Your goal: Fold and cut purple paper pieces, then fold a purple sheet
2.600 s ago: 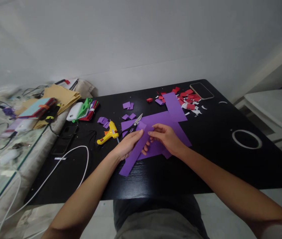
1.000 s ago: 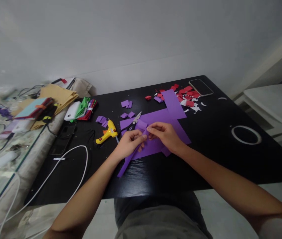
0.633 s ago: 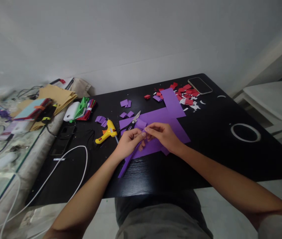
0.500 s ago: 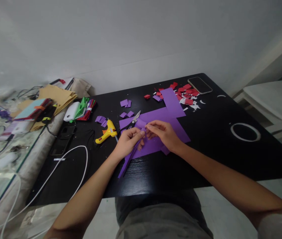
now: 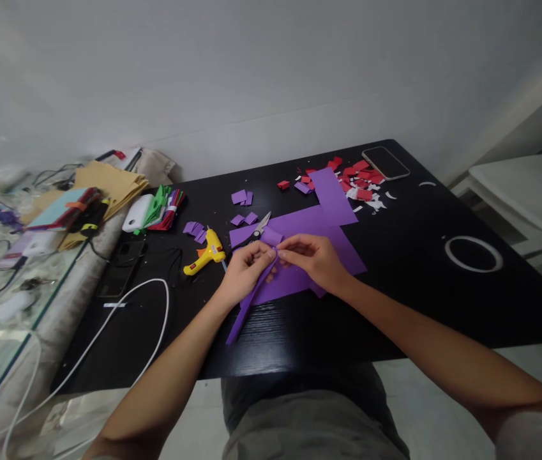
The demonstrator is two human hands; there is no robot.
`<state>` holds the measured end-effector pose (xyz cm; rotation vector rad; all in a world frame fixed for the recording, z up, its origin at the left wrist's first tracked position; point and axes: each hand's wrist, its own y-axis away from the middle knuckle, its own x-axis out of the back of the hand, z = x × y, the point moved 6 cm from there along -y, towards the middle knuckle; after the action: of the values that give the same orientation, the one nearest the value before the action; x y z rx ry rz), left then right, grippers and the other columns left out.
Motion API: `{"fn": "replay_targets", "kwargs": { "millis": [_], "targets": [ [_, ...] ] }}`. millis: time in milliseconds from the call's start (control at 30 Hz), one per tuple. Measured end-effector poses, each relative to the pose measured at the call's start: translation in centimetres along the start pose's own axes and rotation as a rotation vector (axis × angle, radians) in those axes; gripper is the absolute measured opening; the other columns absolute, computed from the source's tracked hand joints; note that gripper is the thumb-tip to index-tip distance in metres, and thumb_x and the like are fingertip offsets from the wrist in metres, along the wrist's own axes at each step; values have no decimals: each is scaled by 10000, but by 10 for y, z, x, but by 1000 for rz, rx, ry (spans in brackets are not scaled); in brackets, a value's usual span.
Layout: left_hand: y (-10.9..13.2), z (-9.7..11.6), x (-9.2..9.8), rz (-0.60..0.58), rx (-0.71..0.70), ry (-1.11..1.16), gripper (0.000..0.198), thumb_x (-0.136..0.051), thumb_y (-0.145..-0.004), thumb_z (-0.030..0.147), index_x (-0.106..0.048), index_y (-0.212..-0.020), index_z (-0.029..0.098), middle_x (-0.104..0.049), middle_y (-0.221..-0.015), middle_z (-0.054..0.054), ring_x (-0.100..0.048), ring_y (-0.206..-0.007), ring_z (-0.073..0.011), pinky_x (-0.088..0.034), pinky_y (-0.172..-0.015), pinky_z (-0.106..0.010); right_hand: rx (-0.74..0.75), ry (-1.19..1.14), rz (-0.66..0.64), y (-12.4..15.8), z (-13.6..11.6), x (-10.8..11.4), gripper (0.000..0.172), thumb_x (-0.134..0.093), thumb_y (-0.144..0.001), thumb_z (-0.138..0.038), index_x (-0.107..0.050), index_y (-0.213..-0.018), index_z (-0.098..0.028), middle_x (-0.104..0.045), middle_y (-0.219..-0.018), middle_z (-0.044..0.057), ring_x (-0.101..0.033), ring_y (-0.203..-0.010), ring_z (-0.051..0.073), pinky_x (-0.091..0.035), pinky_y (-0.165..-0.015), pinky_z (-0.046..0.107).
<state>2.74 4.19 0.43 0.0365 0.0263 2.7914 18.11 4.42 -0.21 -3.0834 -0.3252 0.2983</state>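
The purple paper strip [image 5: 238, 324] is clamped in the left hand [image 5: 246, 271], its far end pinched by the right hand [image 5: 316, 259]. A large purple sheet [image 5: 294, 223] is covered partly by both hands. Scissors [image 5: 262, 227] are positioned just beyond the left hand; a yellow glue gun [image 5: 211, 253] is placed to its left. Beyond the right hand, red paper pieces [image 5: 362, 165] are scattered on the tabletop [image 5: 424, 300] beside a smartphone [image 5: 386, 163].
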Motion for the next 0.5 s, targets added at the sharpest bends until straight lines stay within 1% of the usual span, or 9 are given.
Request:
{"fn": "replay_targets", "kwargs": {
  "millis": [133, 267, 367, 500],
  "targets": [
    [1, 1, 1, 16, 28, 52, 440, -771, -842, 563, -627, -767, 154, -656, -607, 8, -575, -457, -93, -474, -493, -216, 19, 1, -20, 2, -3, -2, 183, -866, -760, -354, -803, -881, -232, -766, -766, 7, -716, -692, 172, -619, -767, 359],
    [2, 2, 1, 28, 36, 72, 457, -785, -821, 578, -621, -757, 156, -650, -588, 11, -564, -436, -89, -464, -469, -207, 40, 3, -32, 1, -1, -1, 219, -882, -748, -346, -805, -912, -222, -791, -825, 18, -742, -740, 179, -632, -796, 358],
    [2, 2, 1, 24, 25, 77, 458, -782, -825, 579, -622, -759, 155, -649, -587, 12, -562, -432, -88, -465, -465, -205, 55, 11, -36, 0, 1, -1, 235, -887, -745, -356, -806, -918, -217, -793, -819, 18, -742, -725, 175, -636, -774, 347],
    [2, 1, 1, 21, 1, 57, 428, -767, -855, 552, -638, -778, 151, -653, -598, 11, -564, -443, -87, -460, -468, -202, 65, 27, -24, 0, 1, 1, 206, -889, -745, -344, -816, -900, -230, -793, -801, 13, -732, -696, 166, -632, -740, 333]
  ]
}}
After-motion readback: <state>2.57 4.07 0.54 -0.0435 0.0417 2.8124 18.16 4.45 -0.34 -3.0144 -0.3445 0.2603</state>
